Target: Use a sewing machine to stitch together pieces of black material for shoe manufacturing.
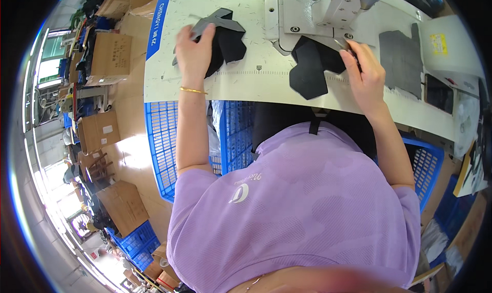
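Observation:
At the left part of the white sewing table, my left hand [195, 52] is closed over a grey edge of the cut fabric pieces [233, 46]. These black and grey pieces lie loosely piled, with angular outlines; my fingertips are slightly blurred. My right hand [365, 72] has its fingers closed round a small pointed metal tool [340, 43], its exact kind partly hidden by the fingers. Just left of that hand, a black fabric piece [308, 72] with rounded lobes lies in front of the sewing machine [328, 11], its far edge near the machine's base.
A grey flat sheet [401, 62] and a dark phone-like slab [438, 94] lie on the table [266, 88] at the right. Thread scraps dot the surface. Blue plastic baskets [161, 144] stand below the front edge. Cardboard boxes [110, 55] line the floor at left.

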`<state>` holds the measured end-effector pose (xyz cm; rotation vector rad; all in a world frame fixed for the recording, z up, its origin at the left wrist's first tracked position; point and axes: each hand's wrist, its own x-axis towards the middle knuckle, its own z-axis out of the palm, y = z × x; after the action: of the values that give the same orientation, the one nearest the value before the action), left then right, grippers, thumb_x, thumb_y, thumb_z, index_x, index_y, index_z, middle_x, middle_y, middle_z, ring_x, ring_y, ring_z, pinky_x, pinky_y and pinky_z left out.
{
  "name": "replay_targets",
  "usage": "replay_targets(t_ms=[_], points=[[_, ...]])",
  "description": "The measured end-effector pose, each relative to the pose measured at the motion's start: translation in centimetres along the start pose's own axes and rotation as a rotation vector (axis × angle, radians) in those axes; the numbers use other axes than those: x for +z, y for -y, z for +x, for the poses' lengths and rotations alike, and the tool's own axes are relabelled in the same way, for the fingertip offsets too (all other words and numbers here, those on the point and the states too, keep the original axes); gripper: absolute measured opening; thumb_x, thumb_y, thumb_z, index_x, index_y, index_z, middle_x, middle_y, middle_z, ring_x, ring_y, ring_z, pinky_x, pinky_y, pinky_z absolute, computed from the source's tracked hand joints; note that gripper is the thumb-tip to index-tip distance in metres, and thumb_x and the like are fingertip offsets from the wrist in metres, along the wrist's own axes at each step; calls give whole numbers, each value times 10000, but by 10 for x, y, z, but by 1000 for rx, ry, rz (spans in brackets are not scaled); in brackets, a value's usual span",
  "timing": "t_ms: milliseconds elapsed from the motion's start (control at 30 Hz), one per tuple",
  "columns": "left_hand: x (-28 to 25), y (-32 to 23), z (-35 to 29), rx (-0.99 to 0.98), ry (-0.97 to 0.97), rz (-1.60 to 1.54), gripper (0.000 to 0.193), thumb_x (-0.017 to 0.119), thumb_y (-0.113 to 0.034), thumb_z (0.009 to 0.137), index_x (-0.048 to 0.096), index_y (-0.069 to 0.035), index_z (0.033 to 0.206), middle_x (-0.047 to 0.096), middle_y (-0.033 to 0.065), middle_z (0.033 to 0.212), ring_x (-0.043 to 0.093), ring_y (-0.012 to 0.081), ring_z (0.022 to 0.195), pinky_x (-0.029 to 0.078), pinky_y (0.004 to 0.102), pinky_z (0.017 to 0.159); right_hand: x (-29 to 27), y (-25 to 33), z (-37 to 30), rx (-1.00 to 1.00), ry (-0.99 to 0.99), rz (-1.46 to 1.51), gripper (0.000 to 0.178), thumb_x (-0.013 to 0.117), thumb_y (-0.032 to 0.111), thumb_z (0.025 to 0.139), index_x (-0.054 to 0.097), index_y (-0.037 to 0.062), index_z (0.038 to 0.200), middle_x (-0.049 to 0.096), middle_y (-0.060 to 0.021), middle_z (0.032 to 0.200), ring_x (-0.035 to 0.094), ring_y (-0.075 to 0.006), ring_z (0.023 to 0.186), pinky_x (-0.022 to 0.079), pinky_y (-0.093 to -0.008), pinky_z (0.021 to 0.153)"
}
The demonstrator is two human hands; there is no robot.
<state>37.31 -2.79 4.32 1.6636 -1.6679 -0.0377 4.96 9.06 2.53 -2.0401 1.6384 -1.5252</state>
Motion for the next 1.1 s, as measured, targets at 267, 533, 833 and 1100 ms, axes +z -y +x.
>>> replay_targets(t_ms=[267, 533, 833, 1100], points=[[15, -92, -72, 346, 221, -273, 291, 762, -113, 786, 601, 3, 1000, 577, 102, 862, 570, 213, 798, 473, 315, 712, -11, -12, -28, 493, 98, 90, 226, 699, 208, 893, 627, -7, 904, 578, -68, 724, 537, -120, 642, 433, -262, 603], [62, -107, -100, 257, 487, -185, 441, 830, -261, 711, 527, -29, 933, 556, 122, 896, 567, 320, 854, 449, 416, 719, 15, -14, -23, 251, 210, 171, 175, 586, 105, 926, 617, -5, 1057, 659, -175, 910, 641, -348, 787, 503, -377, 692], [44, -132, -126, 472, 419, -77, 570, 813, -324, 681, 558, 33, 1045, 518, 172, 1042, 546, 341, 916, 466, 413, 766, 11, -1, -20, 379, 249, 237, 175, 587, 87, 917, 629, -11, 1055, 674, -170, 923, 674, -319, 817, 529, -386, 710], [43, -142, -140, 635, 456, 201, 294, 641, -154, 685, 599, 83, 854, 514, 179, 996, 525, 294, 877, 536, 370, 708, 16, -7, -22, 260, 203, 167, 168, 579, 74, 920, 636, -15, 1050, 692, -164, 917, 679, -298, 818, 524, -352, 697]])
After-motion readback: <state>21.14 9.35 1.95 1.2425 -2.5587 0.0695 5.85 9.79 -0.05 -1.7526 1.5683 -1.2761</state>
